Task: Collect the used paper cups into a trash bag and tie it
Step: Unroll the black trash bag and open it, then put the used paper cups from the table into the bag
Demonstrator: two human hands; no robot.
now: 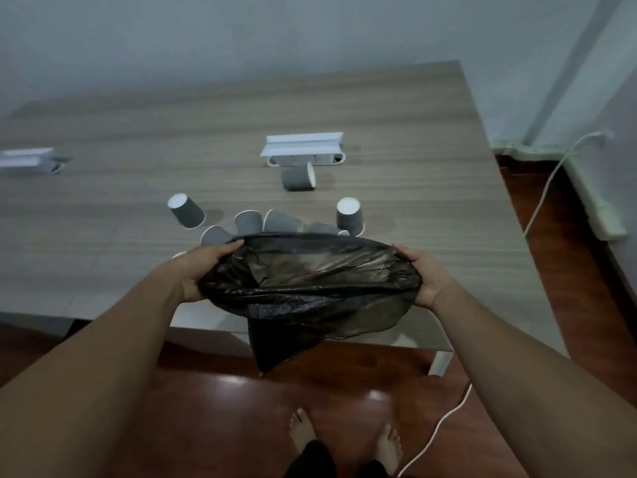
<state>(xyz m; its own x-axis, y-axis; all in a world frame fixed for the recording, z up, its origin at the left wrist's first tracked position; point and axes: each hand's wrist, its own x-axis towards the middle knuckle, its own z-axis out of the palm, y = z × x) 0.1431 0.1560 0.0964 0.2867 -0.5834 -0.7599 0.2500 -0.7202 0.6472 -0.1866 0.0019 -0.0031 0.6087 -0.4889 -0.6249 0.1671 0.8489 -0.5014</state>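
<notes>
A black trash bag (310, 291) is stretched wide at its mouth over the near edge of the wooden table (413, 132). My left hand (200, 270) grips its left rim and my right hand (427, 277) grips its right rim. The bag's bottom hangs past the table edge toward the floor. Several grey paper cups lie just beyond the bag: one upside down (186, 210) at the left, one upside down (350, 215) at the right, a cluster on their sides (275, 220) right behind the bag's rim, and one on its side (299, 177) farther back.
A white power strip box (305, 150) sits mid-table behind the cups; another white box (29, 161) is at the far left. A white cable (437, 426) runs over the red-brown floor at the right. My bare feet (303, 431) stand below the table edge.
</notes>
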